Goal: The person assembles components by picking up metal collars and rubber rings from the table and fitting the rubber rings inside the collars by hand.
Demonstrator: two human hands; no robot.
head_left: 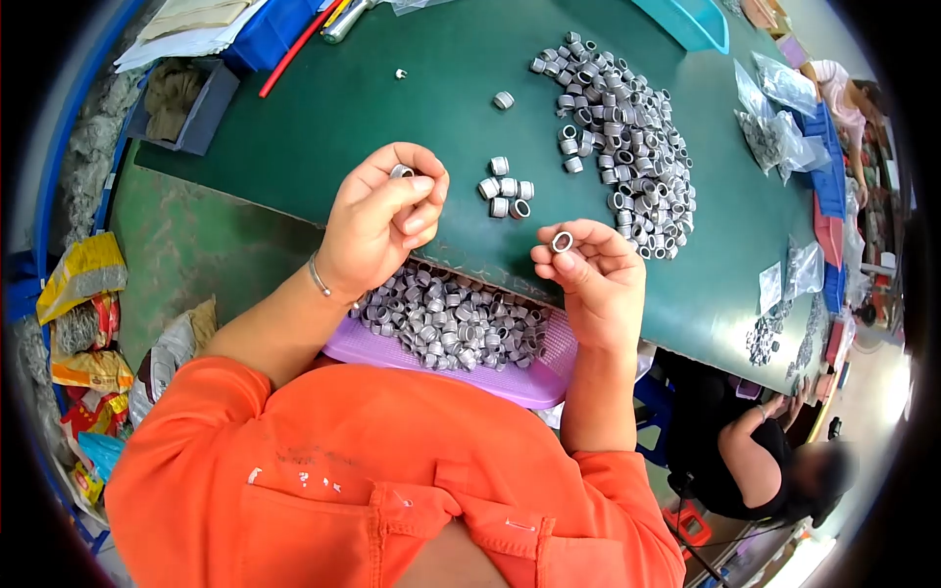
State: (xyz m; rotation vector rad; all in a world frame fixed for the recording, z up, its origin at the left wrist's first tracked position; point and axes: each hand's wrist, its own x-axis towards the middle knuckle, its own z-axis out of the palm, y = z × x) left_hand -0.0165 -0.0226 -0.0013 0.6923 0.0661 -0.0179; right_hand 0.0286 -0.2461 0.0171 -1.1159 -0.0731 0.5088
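Observation:
My left hand (387, 208) is closed, pinching a small grey metal ring (401, 171) between thumb and forefinger above the table edge. In my right hand (594, 274) another grey metal ring (562, 242) is held between thumb and fingertips, its round opening facing up toward me. Between the hands lies a small cluster of rings (505, 186) on the green table. Just beyond it sits one single ring (503, 100). To the right spreads a large heap of the same rings (627, 147).
A purple basket (539, 392) full of rings rests below the table edge, against my body. On the green table (392, 108) lie a red rod (299, 49) and a small white bit (400, 73). A turquoise bin (701, 24) stands at the back. A seated person (745, 451) is at right.

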